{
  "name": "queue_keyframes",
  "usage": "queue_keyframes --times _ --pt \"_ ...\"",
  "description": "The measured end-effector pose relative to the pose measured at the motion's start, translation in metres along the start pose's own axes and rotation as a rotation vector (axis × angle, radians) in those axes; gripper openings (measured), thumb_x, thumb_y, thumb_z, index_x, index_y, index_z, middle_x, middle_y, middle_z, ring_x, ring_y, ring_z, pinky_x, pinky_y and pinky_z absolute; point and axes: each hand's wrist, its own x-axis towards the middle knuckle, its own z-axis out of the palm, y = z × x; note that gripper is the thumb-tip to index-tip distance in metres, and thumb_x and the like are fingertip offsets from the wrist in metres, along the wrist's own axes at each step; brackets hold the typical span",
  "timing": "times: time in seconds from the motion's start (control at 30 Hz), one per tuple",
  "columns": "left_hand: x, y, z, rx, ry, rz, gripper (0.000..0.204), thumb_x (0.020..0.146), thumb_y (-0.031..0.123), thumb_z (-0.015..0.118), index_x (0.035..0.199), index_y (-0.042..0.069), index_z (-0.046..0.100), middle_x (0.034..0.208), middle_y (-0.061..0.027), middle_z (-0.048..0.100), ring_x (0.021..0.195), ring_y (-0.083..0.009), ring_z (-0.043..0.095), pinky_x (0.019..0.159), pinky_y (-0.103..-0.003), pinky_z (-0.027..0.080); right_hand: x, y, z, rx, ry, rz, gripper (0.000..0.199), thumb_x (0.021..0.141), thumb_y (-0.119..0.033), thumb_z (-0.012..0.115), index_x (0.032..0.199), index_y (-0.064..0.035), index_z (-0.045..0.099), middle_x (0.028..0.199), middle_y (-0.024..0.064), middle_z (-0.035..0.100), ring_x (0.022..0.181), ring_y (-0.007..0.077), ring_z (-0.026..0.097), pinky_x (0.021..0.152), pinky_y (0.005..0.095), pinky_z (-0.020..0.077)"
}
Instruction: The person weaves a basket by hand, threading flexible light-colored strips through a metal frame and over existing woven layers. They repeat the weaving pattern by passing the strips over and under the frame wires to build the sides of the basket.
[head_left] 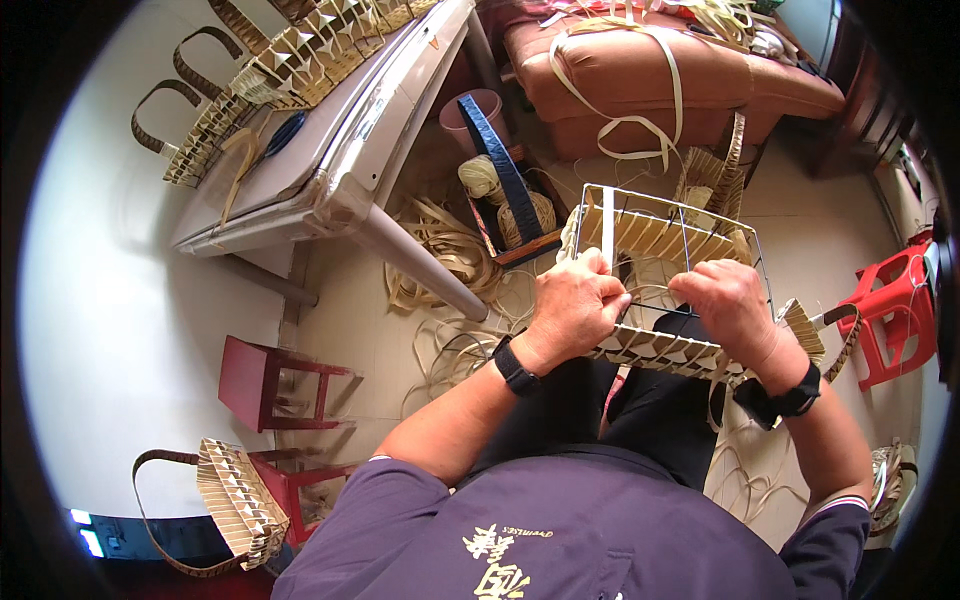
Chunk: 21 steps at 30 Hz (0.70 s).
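Note:
A half-woven basket (680,350) with a dark wire frame (667,203) rests over my lap, its sides wrapped in pale flat strips. My left hand (580,303) is closed at the basket's left part. From the frame's far rail a pale strip (608,225) runs down into its fingers. My right hand (728,305) is closed beside a wire crossbar, fingertips toward the left hand. What its fingers grip is too small to make out. A thin pale strand curves between the two hands.
Woven baskets with brown handles (265,70) stand on the table (340,150) at left. Loose strips (440,255) lie on the floor by a handled box (530,247). A red plastic stool (890,310) is at right, a small red stool (250,385) at left, a padded sofa (640,90) beyond.

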Motion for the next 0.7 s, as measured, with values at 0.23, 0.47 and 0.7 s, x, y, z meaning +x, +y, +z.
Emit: queue_keyframes --times 0.23,0.47,0.7 --pt "-0.004 0.000 -0.001 -0.002 0.035 0.069 0.009 0.088 0.023 0.089 0.090 0.014 0.085 0.096 -0.0034 0.069 0.085 -0.0281 0.072 0.073 -0.042 0.058 0.037 0.011 -0.012 0.000 -0.240 0.071 0.011 0.090 -0.004 0.067 0.095 -0.0075 0.077 0.088 0.0139 0.076 0.092 0.0385 0.077 0.080 0.0494 0.0594" --pt "-0.003 -0.005 -0.007 -0.160 0.009 0.156 0.021 0.090 0.014 0.091 0.110 0.015 0.085 0.103 -0.0046 0.074 0.086 -0.0241 0.078 0.074 -0.036 0.062 0.066 0.036 0.008 -0.076 -0.820 0.105 0.016 0.095 -0.024 0.074 0.093 -0.0107 0.082 0.090 0.0148 0.080 0.091 0.0387 0.079 0.081 0.0511 0.0612" --pt "0.000 -0.008 -0.002 -0.029 0.022 0.316 0.009 0.092 0.013 0.082 0.099 0.018 0.084 0.098 0.0006 0.075 0.083 -0.0293 0.072 0.074 -0.043 0.059 0.070 0.034 0.022 -0.147 -0.909 0.155 0.015 0.093 -0.023 0.075 0.096 -0.0100 0.081 0.092 0.0125 0.080 0.092 0.0378 0.078 0.082 0.0508 0.0609"
